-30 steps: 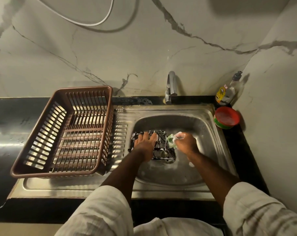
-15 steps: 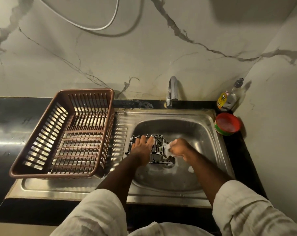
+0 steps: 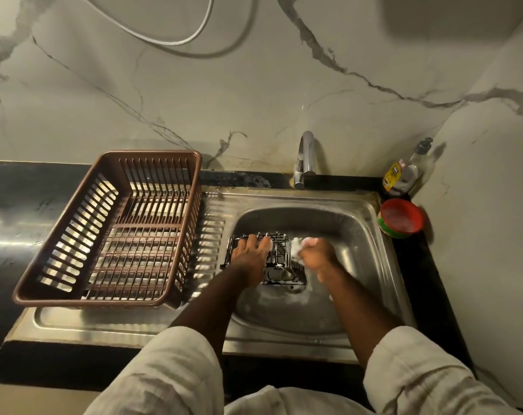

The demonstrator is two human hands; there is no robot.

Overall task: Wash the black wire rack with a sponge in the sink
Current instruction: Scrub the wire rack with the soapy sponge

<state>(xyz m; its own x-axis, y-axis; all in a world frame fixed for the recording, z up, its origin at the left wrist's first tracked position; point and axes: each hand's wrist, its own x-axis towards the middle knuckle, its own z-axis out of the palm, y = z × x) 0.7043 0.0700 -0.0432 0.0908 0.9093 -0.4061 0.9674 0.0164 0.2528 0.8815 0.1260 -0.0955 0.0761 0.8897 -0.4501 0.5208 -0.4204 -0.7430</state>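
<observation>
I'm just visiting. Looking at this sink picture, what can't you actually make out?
Head view only:
- Sponge: mostly hidden inside the right hand and foam; shape and colour unclear.
- Black wire rack: left side covered by the left hand pressing on it.
- Sink drain: behind the rack's wires and suds.
- Bottle label: too small to read.
- White cable: cut off by the top edge.

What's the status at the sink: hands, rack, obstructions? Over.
Left hand pressing on black wire rack in sink. Right hand grips soapy sponge at rack's right side. Nothing blocking.
</observation>
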